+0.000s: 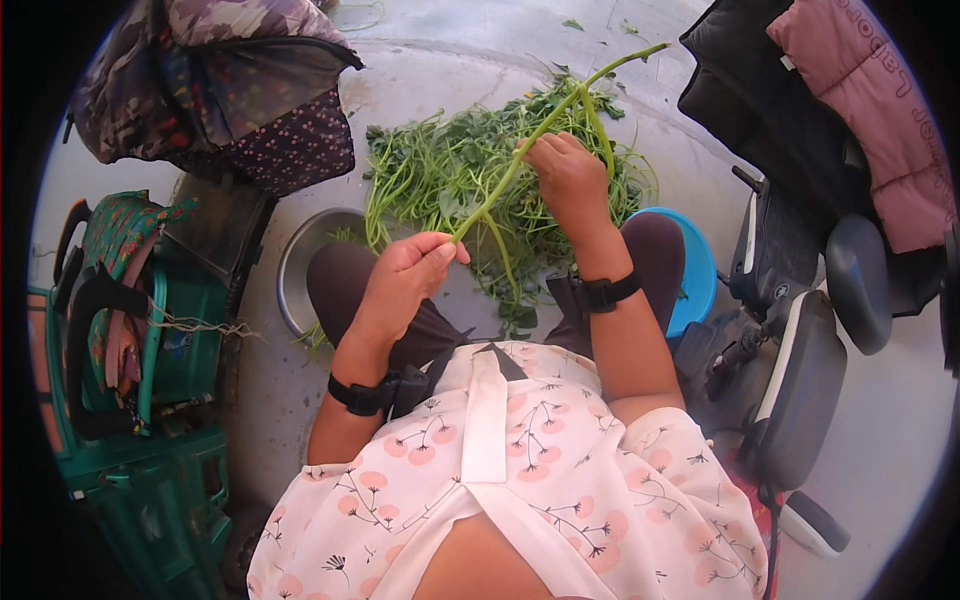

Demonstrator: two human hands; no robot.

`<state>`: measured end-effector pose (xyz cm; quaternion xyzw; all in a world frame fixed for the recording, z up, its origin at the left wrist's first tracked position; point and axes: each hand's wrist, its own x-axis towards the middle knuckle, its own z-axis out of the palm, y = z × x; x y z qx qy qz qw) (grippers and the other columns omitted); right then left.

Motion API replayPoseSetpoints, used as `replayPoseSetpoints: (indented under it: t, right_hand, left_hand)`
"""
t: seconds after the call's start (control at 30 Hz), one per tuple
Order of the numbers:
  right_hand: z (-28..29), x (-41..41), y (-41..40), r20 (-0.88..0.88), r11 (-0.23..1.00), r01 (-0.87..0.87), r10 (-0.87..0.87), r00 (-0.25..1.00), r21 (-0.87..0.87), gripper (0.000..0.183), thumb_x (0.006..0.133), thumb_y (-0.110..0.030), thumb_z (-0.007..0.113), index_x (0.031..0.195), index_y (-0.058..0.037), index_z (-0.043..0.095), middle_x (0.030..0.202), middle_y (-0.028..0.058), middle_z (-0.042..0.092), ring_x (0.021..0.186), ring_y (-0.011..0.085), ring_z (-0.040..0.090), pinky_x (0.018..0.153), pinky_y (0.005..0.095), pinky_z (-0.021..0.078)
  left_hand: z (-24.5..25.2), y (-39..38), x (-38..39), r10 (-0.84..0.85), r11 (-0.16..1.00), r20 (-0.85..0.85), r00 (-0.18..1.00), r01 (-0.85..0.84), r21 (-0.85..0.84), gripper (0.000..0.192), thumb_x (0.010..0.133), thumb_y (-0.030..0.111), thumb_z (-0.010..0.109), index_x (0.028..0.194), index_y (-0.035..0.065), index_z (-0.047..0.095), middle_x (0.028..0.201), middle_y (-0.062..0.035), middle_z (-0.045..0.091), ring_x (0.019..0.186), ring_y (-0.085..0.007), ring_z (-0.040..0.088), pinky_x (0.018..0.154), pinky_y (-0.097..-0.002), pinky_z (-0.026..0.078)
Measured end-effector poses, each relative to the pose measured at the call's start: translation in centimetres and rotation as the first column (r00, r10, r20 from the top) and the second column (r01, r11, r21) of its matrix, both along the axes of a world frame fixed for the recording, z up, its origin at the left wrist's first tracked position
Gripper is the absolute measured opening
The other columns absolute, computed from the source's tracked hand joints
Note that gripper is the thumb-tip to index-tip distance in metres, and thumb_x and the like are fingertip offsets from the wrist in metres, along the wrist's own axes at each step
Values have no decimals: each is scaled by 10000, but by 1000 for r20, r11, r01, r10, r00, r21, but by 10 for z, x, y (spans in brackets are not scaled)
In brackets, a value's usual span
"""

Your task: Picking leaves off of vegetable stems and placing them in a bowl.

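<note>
A long green vine stem (pixel 491 196) slants up to the right between my hands, with thinner side stalks hanging from it. My left hand (pixel 415 271) pinches its lower end between thumb and fingers. Farther along, my right hand (pixel 564 178) is closed around its middle. One side stalk hangs down near my left hand and ends in leaves (pixel 517 313). Beneath and beyond my hands spreads a large heap of leafy green vines (pixel 442 165) on the concrete floor. My right hand covers part of that heap.
A steel basin (pixel 291 259) with some greens stands beyond my left knee, partly hidden. Past my right knee is a blue plastic basin (pixel 699 262). A parked two-wheeler with a black seat (pixel 802 390) flanks my right; green plastic crates (pixel 150 465) and a vehicle with a fabric cover (pixel 292 142) flank my left.
</note>
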<state>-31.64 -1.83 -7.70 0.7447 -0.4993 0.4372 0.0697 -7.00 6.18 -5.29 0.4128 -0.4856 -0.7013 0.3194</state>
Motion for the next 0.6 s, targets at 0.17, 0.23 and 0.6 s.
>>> replayPoseSetpoints:
  t: [0.17,0.23,0.6]
  right_hand:
    - [-45,-42,-31,49,970,158,-170,984,182,125,830,-53,651,950,-64,686,903,113,678,842,292,649,686,382,523]
    - [-35,-15,-13,141,961,-1,-39,989,275,118,849,-78,649,958,-51,685,934,143,668,855,312,646,698,406,521]
    - [28,-13,4,437,930,250,-114,892,-268,187,959,-76,519,1119,-16,595,909,87,606,745,221,596,651,339,485]
  left_hand:
    - [0,3,3,24,1000,50,998,-25,13,210,985,179,527,975,6,646,638,106,350,548,-9,270,489,-187,208]
    - [3,1,-2,145,989,63,987,-142,-50,201,983,180,532,986,18,651,655,99,374,564,-10,290,502,-186,225]
    - [-4,-8,-7,199,970,131,971,-176,-171,182,977,187,554,993,43,665,752,94,480,667,-5,378,584,-169,302]
